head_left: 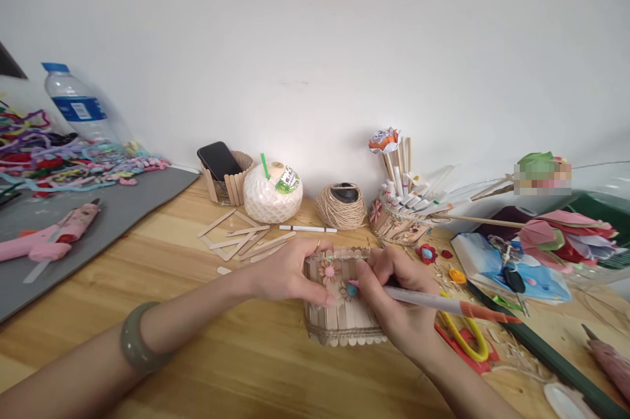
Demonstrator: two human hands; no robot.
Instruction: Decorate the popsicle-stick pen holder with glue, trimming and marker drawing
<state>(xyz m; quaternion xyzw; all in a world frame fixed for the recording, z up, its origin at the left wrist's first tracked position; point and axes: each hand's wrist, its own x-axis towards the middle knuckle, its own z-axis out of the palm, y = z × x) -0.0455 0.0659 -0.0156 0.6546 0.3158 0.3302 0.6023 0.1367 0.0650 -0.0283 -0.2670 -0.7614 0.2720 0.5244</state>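
A small box made of wooden craft sticks (344,324) rests low over the table, twine wound along its near edge. My left hand (285,274) grips its left side, thumb lying on the front face and the other fingers hidden behind. A marker pen (453,305) with an orange end is pinched in my right hand (401,304). Its pinkish tip meets the face beside a blue pom-pom (351,289), around which petal outlines show. Up and left of that sits a pink pom-pom flower (329,272) with coloured petals.
Behind lie loose craft sticks (241,235), a brown-and-white marker (308,229), a twine ball (339,207) and a white coconut (273,194). Yellow-handled scissors (472,333) and scraps are at right. A pink glue gun (54,235) lies on the grey mat (132,215).
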